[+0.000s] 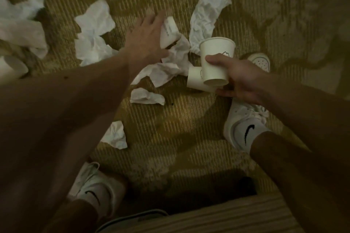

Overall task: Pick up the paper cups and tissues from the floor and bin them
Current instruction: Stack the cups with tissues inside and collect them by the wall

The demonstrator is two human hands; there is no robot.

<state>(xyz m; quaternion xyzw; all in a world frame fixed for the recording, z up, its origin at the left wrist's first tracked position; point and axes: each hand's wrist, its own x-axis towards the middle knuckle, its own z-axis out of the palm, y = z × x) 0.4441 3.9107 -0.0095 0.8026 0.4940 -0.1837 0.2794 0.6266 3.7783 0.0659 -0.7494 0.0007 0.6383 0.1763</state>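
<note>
My right hand (236, 79) grips an upright white paper cup (216, 56) above the carpet. Under that hand a second cup (195, 79) lies on its side; whether the fingers hold it too is unclear. My left hand (147, 38) reaches forward with fingers spread, over a tipped cup (170, 30) lying on the floor. Crumpled white tissues lie around: one (94, 32) left of the hand, a long one (208, 13) at the back, one (166, 68) in the middle, a small one (146, 96) nearer, another (116, 135) by my left arm.
More tissue (24, 22) lies at the far left, with another cup (11, 66) at the left edge. My white shoes (244, 125) (94, 187) stand on the patterned carpet. A striped surface (217, 217) fills the bottom edge.
</note>
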